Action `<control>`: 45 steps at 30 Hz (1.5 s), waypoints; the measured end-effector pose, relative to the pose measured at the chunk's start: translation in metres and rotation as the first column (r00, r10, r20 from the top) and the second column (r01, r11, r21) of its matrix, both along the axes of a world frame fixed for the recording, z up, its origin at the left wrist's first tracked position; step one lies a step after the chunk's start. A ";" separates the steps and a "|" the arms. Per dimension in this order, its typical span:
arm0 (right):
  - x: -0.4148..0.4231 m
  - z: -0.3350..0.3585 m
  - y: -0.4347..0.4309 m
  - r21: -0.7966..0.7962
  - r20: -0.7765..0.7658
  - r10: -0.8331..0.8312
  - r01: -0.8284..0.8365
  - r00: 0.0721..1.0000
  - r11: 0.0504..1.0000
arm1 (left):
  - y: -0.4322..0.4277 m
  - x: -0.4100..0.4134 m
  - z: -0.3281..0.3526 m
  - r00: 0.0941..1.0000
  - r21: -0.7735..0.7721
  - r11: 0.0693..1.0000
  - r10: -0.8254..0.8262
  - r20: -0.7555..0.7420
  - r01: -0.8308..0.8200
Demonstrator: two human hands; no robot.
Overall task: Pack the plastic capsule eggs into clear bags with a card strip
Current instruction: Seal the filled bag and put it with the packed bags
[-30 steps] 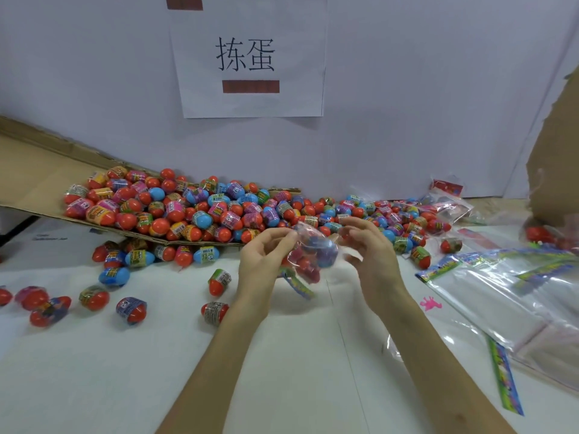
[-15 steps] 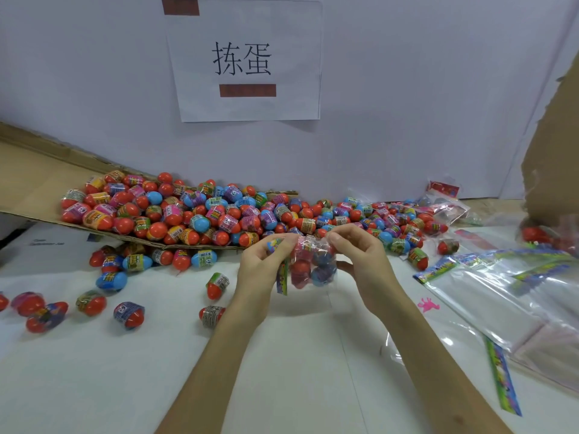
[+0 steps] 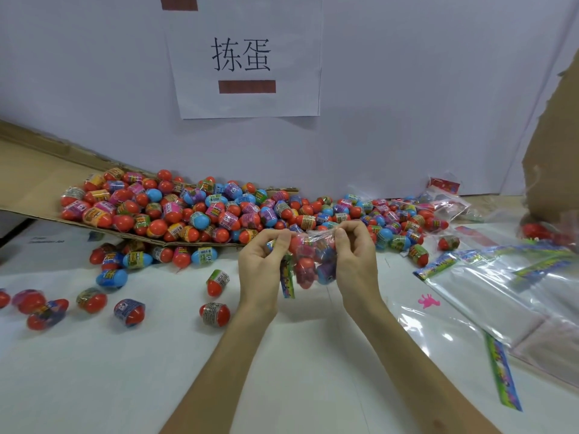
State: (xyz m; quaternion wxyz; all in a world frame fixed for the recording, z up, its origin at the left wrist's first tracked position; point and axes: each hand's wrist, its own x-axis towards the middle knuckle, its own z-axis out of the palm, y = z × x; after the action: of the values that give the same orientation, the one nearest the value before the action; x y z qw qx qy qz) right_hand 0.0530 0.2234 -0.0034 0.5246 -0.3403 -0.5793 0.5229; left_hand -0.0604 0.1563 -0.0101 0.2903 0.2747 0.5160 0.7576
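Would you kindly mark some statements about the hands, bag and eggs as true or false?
1. The left hand and the right hand both pinch the top of the filled bag. True.
2. The bag lies flat on the table. False: it hangs from the hands above it.
3. A card strip hangs by the bag's left edge. True.
4. The loose eggs are heaped on a metal tray. False: they lie largely on cardboard.

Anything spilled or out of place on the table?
Yes: several eggs lie scattered on the table at left, off the cardboard. A small pink splat-shaped thing sits near the empty bags; unclear what it is.
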 end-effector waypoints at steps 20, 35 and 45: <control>0.013 0.006 0.011 0.161 0.209 0.177 -0.212 0.962 0.964 | -0.004 -0.005 0.001 0.943 -0.129 0.989 -0.109 -0.316 0.071; 0.008 0.006 0.011 -0.067 0.163 0.260 -0.252 0.952 0.965 | -0.002 -0.004 -0.002 0.942 -0.176 0.984 -0.063 -0.330 0.005; 0.010 0.003 0.012 0.063 0.198 0.150 -0.166 0.969 0.984 | -0.001 0.003 -0.001 0.884 -0.205 0.979 -0.077 -0.461 -0.022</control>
State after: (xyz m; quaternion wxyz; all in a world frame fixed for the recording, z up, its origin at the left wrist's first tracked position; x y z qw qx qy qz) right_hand 0.0629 0.2351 -0.0001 0.4358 -0.3209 -0.6730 0.5042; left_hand -0.0577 0.1551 -0.0108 0.1949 0.4250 0.6416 0.6081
